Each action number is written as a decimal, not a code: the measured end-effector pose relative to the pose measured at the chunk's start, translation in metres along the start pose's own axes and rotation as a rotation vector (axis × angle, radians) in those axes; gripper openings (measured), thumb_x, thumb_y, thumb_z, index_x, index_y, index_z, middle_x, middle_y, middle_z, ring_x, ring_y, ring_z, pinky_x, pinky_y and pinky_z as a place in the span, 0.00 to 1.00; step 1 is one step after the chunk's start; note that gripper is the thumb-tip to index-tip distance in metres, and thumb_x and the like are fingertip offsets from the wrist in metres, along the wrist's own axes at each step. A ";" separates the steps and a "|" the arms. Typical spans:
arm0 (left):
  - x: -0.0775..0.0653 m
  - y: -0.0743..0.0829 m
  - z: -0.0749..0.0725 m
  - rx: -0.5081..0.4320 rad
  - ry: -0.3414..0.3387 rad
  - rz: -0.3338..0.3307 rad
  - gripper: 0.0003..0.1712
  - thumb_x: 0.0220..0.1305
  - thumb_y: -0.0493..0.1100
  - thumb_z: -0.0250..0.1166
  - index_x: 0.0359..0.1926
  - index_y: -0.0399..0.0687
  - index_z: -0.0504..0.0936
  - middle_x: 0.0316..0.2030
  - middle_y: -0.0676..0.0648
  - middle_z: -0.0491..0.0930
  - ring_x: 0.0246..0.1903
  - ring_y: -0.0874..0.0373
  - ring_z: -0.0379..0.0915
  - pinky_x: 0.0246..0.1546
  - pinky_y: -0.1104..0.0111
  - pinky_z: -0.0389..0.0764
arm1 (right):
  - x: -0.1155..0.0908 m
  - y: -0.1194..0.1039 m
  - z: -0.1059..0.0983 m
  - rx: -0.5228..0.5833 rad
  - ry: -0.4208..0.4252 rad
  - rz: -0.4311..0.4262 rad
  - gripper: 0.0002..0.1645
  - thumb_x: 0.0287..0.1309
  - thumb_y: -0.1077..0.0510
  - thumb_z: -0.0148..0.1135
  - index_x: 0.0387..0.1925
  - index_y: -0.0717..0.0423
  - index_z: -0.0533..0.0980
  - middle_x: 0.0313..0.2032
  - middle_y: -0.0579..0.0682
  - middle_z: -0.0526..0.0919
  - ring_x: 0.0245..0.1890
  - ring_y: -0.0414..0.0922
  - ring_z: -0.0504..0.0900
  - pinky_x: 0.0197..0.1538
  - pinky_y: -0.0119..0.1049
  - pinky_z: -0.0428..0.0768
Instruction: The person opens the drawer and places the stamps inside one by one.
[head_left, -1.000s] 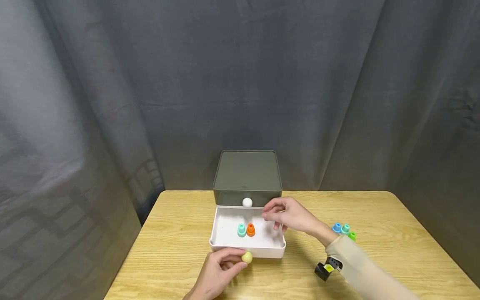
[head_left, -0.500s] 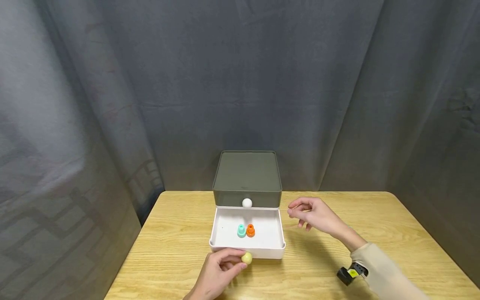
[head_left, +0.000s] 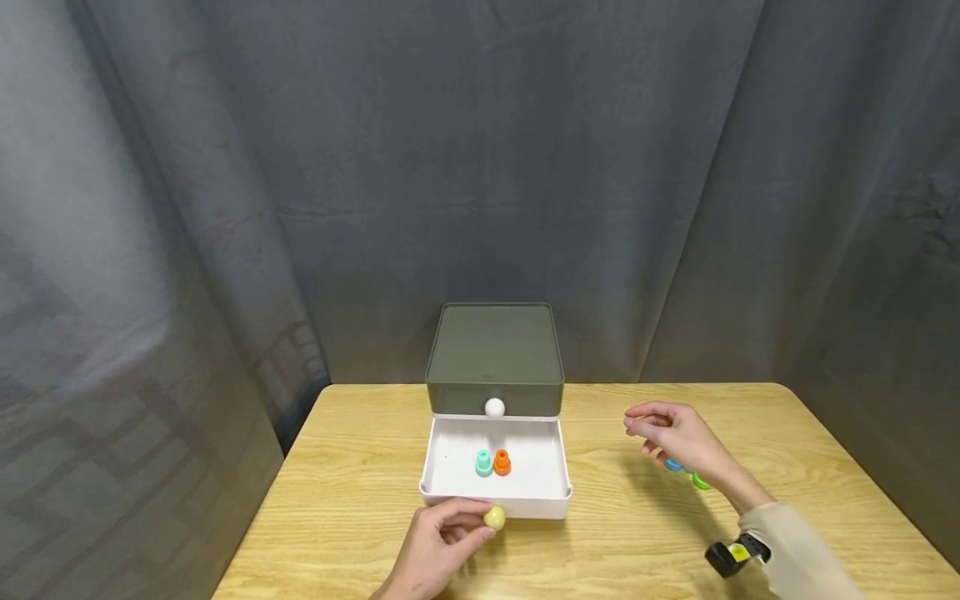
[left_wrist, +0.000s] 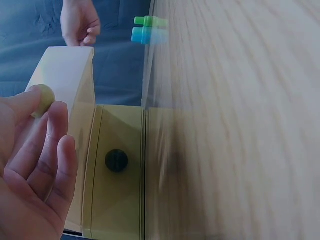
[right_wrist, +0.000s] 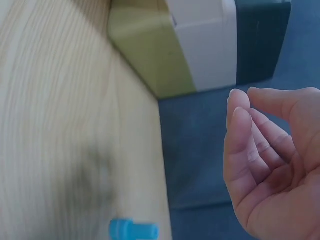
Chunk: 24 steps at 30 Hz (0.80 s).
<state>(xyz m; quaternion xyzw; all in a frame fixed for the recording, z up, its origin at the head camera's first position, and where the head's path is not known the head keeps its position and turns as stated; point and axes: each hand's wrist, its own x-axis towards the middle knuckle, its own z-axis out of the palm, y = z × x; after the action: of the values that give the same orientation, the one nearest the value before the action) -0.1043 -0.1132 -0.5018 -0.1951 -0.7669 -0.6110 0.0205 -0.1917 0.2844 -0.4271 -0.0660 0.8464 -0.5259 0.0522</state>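
My left hand pinches the round yellow-green knob of the pulled-out white drawer. Inside that drawer, a turquoise stepped peg and an orange stepped peg stand upright side by side. Over the right part of the table hovers my right hand, holding nothing, its thumb and forefinger tips close together. Partly hidden beneath it are a blue peg and a green peg. The left wrist view shows the knob between thumb and fingers.
The drawer unit has a dark grey-green top section with a white knob. Below the white drawer, a yellowish section carries a dark knob. A grey curtain hangs behind the wooden table.
My right hand has moved rightward from above the drawer, past its side, to over the blue and green pegs. The left hand keeps hold of the knob; the drawer has not moved.
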 end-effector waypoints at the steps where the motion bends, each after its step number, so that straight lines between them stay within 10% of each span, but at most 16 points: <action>1: 0.000 -0.001 0.000 0.003 0.001 -0.006 0.14 0.65 0.42 0.77 0.49 0.44 0.90 0.38 0.43 0.93 0.29 0.73 0.79 0.31 0.75 0.83 | -0.001 0.004 -0.003 0.002 0.004 0.005 0.28 0.76 0.55 0.64 0.64 0.73 0.74 0.46 0.54 0.90 0.30 0.41 0.86 0.30 0.37 0.85; 11: 0.000 -0.003 0.001 -0.009 0.012 0.030 0.13 0.65 0.40 0.77 0.49 0.42 0.90 0.37 0.41 0.93 0.29 0.73 0.78 0.30 0.75 0.83 | -0.021 0.035 -0.030 -0.078 0.078 0.116 0.32 0.78 0.49 0.62 0.68 0.72 0.72 0.49 0.56 0.90 0.31 0.43 0.87 0.32 0.40 0.87; 24: -0.001 0.000 0.000 -0.014 -0.005 -0.036 0.15 0.65 0.42 0.77 0.50 0.43 0.90 0.39 0.42 0.93 0.30 0.71 0.80 0.33 0.75 0.84 | -0.051 0.078 -0.048 -0.107 0.118 0.224 0.40 0.78 0.47 0.61 0.73 0.74 0.65 0.29 0.49 0.84 0.25 0.41 0.82 0.31 0.35 0.85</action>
<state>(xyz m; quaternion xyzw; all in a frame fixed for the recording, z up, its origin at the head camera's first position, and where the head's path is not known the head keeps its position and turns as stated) -0.1032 -0.1131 -0.5017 -0.1831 -0.7660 -0.6162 0.0060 -0.1534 0.3694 -0.4745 0.0571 0.8768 -0.4740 0.0569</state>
